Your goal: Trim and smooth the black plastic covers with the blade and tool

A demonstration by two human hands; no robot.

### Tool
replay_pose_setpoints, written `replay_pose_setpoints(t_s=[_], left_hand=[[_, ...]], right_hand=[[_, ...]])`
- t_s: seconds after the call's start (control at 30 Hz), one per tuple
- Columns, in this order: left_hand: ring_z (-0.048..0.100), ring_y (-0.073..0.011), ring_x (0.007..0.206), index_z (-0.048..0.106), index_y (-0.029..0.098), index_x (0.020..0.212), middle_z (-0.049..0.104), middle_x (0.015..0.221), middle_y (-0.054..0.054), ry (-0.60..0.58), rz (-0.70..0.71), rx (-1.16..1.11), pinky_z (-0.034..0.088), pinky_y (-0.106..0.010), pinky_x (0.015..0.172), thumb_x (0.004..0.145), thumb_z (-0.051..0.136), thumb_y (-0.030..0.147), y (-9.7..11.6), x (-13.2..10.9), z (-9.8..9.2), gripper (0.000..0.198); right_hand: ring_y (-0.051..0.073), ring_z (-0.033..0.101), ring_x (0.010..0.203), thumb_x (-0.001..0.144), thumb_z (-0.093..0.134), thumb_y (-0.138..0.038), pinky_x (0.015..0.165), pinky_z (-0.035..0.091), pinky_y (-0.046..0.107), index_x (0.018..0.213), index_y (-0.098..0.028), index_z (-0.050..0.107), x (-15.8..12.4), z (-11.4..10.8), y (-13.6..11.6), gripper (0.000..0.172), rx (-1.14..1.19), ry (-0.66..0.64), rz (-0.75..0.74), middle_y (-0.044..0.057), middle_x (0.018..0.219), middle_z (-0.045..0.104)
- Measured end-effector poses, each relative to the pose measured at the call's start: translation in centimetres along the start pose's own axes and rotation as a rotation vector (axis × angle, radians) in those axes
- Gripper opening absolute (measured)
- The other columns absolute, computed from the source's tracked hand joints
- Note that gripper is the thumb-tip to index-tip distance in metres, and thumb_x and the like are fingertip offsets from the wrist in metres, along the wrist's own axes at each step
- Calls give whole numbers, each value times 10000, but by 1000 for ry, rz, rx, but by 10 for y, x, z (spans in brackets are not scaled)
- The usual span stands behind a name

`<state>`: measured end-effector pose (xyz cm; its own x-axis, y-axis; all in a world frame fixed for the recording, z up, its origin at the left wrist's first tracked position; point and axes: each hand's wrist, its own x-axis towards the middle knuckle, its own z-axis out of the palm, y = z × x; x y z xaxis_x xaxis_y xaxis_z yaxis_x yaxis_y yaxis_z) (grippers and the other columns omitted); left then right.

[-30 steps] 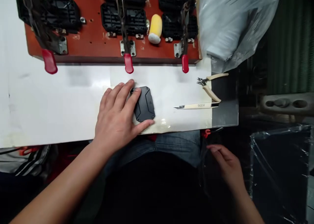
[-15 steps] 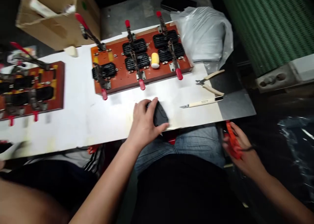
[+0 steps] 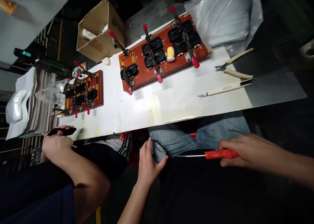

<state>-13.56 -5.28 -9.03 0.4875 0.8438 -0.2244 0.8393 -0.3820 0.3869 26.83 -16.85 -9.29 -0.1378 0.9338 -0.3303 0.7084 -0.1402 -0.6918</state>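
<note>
At lap (image 3: 169,140); left hand (image 3: 148,165) holding black cover (image 3: 159,151); right hand (image 3: 239,149) gripping red-handled tool (image 3: 217,154); table (image 3: 137,110) beyond: pliers (image 3: 237,74), knife (image 3: 223,88)

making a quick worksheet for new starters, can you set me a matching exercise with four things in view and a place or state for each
1. wearer's left hand
2. wearer's right hand
3. craft knife
4. yellow-and-white cylinder

A. holding a red-handled tool
B. on a red-brown board
C. holding a dark plate
D. beside the cutters

Pairs: 1-C, 2-A, 3-D, 4-B
</note>
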Motion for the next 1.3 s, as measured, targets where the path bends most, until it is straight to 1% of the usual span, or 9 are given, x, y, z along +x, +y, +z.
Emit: replay_pose_setpoints(t_s=[0.17,0.37,0.47,0.57,0.63,0.7,0.87,1.1,1.3], left_hand=[[512,-391,1455,204,234,1697,470,1543,-215,-77,-49,4,483,-616,1206,949,762,439,-9,-14,14,956],[500,-366,1506,171,251,1709,454,1591,-208,-175,2,-26,471,-583,1238,951,752,427,-14,-7,5,971],[501,-372,1517,180,259,1709,465,1610,-206,-205,29,-65,481,-590,1231,946,751,449,-10,6,-6,972],[514,-385,1512,220,281,1704,472,1633,-197,-180,64,-151,500,-611,1209,947,744,474,10,27,-13,941],[524,-405,1504,235,308,1706,476,1645,-190,-176,121,-236,512,-638,1188,937,752,507,32,46,-13,948],[525,-434,1499,250,334,1709,488,1644,-189,-201,222,-332,509,-676,1176,914,768,567,58,67,-12,978],[518,-458,1494,298,356,1703,484,1636,-185,-247,482,-600,506,-679,1188,854,783,697,119,117,-15,1035],[633,-398,1342,441,417,1632,516,1565,-136,-150,547,-849,663,-587,996,790,865,675,160,173,-48,978],[632,-397,1335,526,418,1579,580,1508,-97,21,375,-950,675,-553,967,726,896,708,138,169,-52,974]], right_hand=[[232,617,480,975,550,-809,459,274,300,843,-295,688,42,-12,-24,548,-150,-205,-5,1,612,676],[215,610,489,970,672,-709,472,251,313,837,-290,730,66,-24,-46,444,-71,-197,-86,-8,614,678],[200,622,500,967,743,-600,474,281,325,808,-296,745,62,-31,-36,343,-5,-226,-125,-26,619,677],[232,731,697,979,737,-569,554,425,337,1067,-344,800,36,-43,-11,250,-39,-121,-73,-27,868,790],[275,759,995,1025,666,-533,778,551,387,1340,-361,732,6,-52,6,365,-102,33,-6,0,1231,782],[320,699,1173,1057,589,-522,958,549,471,1492,-333,640,-28,-59,16,476,-220,218,139,51,1417,687],[306,717,1001,1092,483,-544,784,579,440,1499,-218,634,-82,-53,19,543,-330,394,589,103,1232,705],[285,655,1001,1072,569,-321,962,556,448,1488,-185,612,-43,-26,26,440,-244,696,433,68,1226,772],[286,654,928,1049,618,-285,873,554,472,1477,-343,605,-41,-27,4,432,-168,744,385,28,1153,782]])
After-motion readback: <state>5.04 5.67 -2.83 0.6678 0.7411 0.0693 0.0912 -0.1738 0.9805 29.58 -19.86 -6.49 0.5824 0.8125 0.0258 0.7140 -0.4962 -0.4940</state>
